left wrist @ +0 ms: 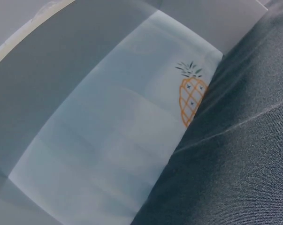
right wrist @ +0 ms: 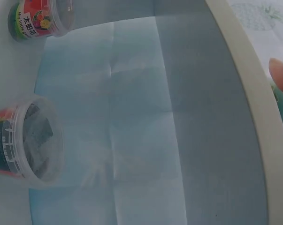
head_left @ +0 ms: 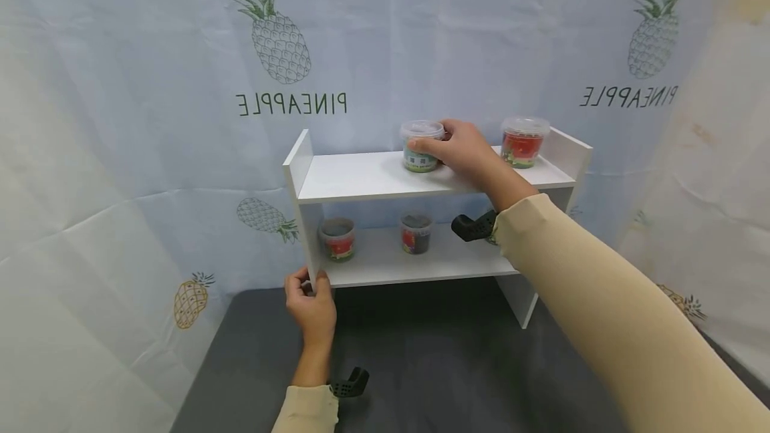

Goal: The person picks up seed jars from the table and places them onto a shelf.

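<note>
A white two-tier shelf (head_left: 361,174) stands on the dark table. My right hand (head_left: 468,152) grips a lidded clear plastic cup (head_left: 420,160) with a green and white label, at the middle of the upper tier. In the right wrist view only a fingertip (right wrist: 282,77) and a sliver of that cup show past the board edge. My left hand (head_left: 314,309) holds the lower part of the shelf's left side panel, thumb at its front edge. The left wrist view shows no fingers. To the right on the upper tier sits a red-labelled lidded cup (head_left: 522,146).
On the lower tier stand a red-labelled cup (head_left: 338,240) at the left and a dark-filled cup (head_left: 416,234) in the middle. Another cup (head_left: 491,239) there is mostly hidden behind my right wrist. A pineapple-print curtain (head_left: 385,39) hangs behind the dark table (head_left: 415,353).
</note>
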`<action>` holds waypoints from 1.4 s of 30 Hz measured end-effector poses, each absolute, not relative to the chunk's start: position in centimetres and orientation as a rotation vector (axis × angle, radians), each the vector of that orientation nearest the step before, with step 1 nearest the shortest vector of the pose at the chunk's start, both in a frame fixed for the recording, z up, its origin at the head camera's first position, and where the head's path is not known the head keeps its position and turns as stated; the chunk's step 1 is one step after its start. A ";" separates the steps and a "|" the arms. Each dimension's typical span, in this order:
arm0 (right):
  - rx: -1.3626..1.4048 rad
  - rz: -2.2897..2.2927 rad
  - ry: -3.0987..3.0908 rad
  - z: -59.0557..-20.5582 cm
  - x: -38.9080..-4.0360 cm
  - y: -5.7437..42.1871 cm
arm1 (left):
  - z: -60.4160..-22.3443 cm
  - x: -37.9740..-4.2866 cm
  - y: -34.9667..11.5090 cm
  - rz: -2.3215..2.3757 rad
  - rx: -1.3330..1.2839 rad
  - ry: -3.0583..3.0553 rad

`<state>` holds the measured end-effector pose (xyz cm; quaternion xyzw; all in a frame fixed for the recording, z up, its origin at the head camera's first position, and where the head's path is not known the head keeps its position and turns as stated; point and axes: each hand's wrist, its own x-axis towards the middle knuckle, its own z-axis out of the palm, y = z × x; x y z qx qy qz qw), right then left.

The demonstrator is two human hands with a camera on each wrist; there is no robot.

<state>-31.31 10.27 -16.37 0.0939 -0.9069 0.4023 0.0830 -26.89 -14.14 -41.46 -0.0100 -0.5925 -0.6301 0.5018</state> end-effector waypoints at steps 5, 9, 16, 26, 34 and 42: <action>0.298 1.224 -2.681 -16.6 -31.5 9.8 | -41.2 -26.8 -14.5 -1.522 -0.023 -1.430; 0.311 1.238 -2.670 -16.7 -31.5 9.5 | -41.0 -26.7 -14.6 -1.513 -0.019 -1.447; 0.345 1.214 -2.665 -16.9 -31.4 9.1 | -40.9 -26.7 -15.0 -1.529 -0.017 -1.441; 0.379 1.211 -2.689 -17.3 -31.6 8.9 | -41.2 -26.6 -15.1 -1.533 -0.010 -1.443; 0.321 1.118 -2.668 -17.7 -31.3 9.0 | -41.4 -26.3 -14.8 -1.525 -0.001 -1.455; 0.353 0.934 -2.330 -18.7 -29.9 9.2 | -41.4 -26.5 -14.4 -1.532 -0.007 -1.471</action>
